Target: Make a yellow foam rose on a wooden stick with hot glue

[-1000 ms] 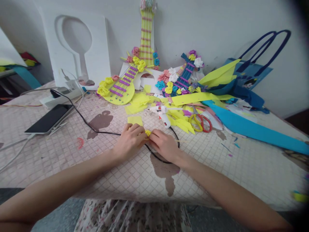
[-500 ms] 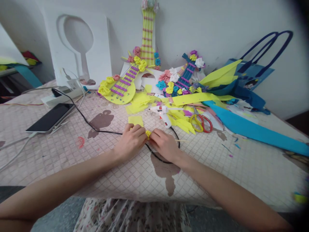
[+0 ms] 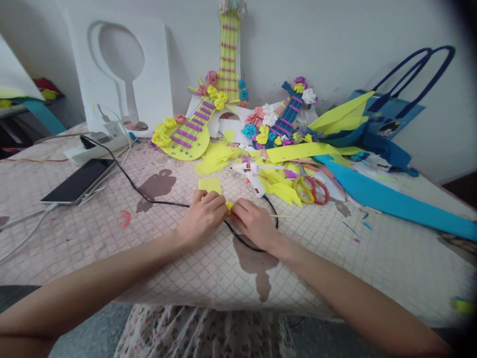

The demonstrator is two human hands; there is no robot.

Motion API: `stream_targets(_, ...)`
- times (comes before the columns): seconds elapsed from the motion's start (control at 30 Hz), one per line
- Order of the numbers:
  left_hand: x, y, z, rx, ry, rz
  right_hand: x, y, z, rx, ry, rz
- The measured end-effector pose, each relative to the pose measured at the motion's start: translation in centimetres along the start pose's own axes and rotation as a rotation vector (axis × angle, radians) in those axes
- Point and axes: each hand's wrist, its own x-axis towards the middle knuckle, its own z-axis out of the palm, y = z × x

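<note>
A small crumpled yellow paper piece is pinched between my two hands over the table's middle. My left hand has its fingers curled on the piece's left side. On its right side, my right hand holds it with closed fingertips. A thin wooden stick sticks out to the right from behind my right hand. Just beyond my left fingers lies a flat yellow paper square. The white glue gun lies beyond my right hand, its black cord looping beneath both hands.
Red and yellow scissors lie right of yellow scraps. A phone and power strip are at left. Yellow and blue paper guitars stand behind. A long blue strip crosses the right side.
</note>
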Motion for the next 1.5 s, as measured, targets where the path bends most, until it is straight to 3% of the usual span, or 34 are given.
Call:
stream_targets(0.23, 0.1, 0.1, -0.1, 0.008, -0.041, -0.015, -0.1, 0.1, 0.4, -0.001, 0.028, 0.002)
stream_targets(0.53, 0.0, 0.0, 0.1, -0.010, 0.021, -0.025, 0.0, 0.0, 0.1, -0.008, 0.002, -0.023)
stream_targets(0.93, 0.1, 0.1, -0.2, -0.006, 0.004, -0.008, 0.0, 0.1, 0.2, -0.053, -0.012, -0.032)
stream_targets(1.23, 0.1, -0.5, 0.0, 0.004, 0.020, -0.013, -0.3, 0.7, -0.7, 0.026, 0.023, 0.065)
stream_targets(1.5, 0.1, -1.0, 0.4, -0.032, 0.063, -0.008, -0.7, 2.9, -2.8, 0.061, -0.141, 0.057)
